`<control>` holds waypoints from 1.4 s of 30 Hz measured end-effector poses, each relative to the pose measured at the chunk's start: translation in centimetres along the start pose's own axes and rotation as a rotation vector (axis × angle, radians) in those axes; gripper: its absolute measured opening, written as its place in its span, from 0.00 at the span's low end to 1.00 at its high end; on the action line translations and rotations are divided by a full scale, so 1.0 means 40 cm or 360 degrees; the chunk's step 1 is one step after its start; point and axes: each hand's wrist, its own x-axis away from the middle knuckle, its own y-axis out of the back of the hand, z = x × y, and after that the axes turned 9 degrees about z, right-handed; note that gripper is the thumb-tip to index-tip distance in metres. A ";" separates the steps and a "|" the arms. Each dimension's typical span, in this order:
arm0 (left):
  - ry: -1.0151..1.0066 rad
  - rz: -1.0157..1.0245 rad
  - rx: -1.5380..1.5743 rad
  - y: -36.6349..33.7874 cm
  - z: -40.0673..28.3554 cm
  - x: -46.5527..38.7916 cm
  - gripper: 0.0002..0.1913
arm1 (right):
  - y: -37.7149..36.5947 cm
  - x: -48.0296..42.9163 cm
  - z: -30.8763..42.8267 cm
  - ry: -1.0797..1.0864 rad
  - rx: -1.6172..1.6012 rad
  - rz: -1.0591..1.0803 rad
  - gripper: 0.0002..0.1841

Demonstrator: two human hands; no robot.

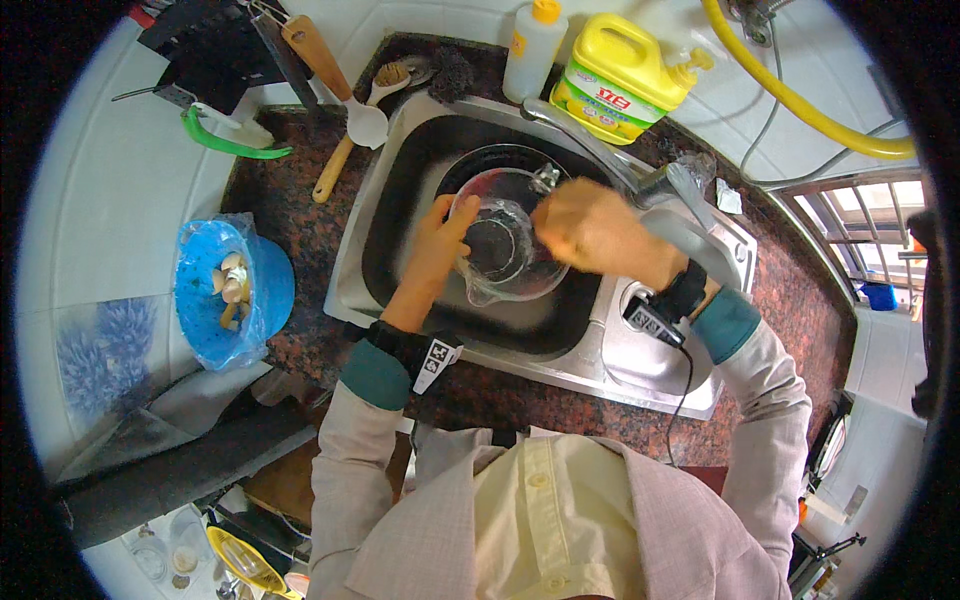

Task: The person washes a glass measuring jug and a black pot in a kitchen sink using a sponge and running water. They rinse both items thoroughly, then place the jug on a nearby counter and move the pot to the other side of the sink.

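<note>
Over the larger basin of a stainless steel sink [345,262], my left hand [442,240] holds a clear jug with a pouring spout [480,289] by its left side, thumb over the rim. My right hand [581,225], slightly blurred, is closed at the jug's right rim; whether it grips the handle or something else is hidden. Below the jug, a dark round pan or bowl [480,154] lies in the basin. The metal faucet [585,139] reaches over the basin just behind my right hand, with a shiny wet-looking patch near its spout end.
Behind the sink stand a yellow detergent jug [622,82] and a white bottle [534,56]. A wooden-handled brush [334,169], a white spoon [367,124] and a dark scrubber [451,73] lie at the back left. A blue lined bin [274,285] with scraps is left; a smaller basin [660,367] is right.
</note>
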 end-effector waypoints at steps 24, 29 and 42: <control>0.0180 0.0242 0.0334 -0.035 -0.010 0.014 0.21 | -0.018 -0.074 -0.075 -0.0825 -0.0478 0.0333 0.10; 0.0008 0.0194 0.0324 -0.029 -0.019 0.006 0.21 | 0.001 -0.045 -0.064 -0.0832 -0.0404 -0.0431 0.12; 0.0254 0.0336 0.0736 -0.005 -0.029 0.016 0.26 | -0.135 -0.002 -0.005 -0.1042 -0.2888 -0.0963 0.32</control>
